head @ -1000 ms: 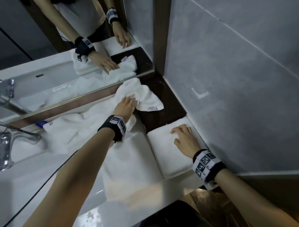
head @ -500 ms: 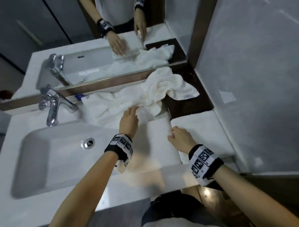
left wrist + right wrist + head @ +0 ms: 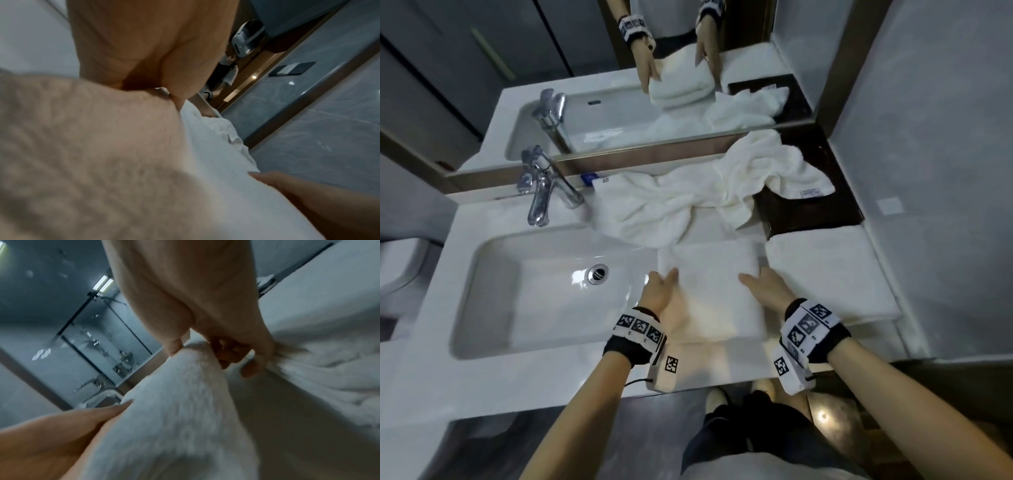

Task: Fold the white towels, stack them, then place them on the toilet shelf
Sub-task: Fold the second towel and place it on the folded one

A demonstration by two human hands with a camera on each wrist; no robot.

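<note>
Open sink basin [image 3: 534, 291] lies left; crumpled towel [image 3: 688, 202] blocks behind, second folded towel [image 3: 825, 274] crowds right.

Bathroom. White bench [image 3: 544, 383] with a rectangular sink [image 3: 534, 291] sunk into it, round chrome drain [image 3: 598, 273]. Chrome tap [image 3: 541, 186] behind the sink. Brown-framed mirror [image 3: 482, 85] along the back. Dark brown panel [image 3: 811, 212] in the back right corner. Grey tiled wall [image 3: 935, 154] to the right. Dark glossy floor [image 3: 619, 438] below. Light dim, cool.
</note>
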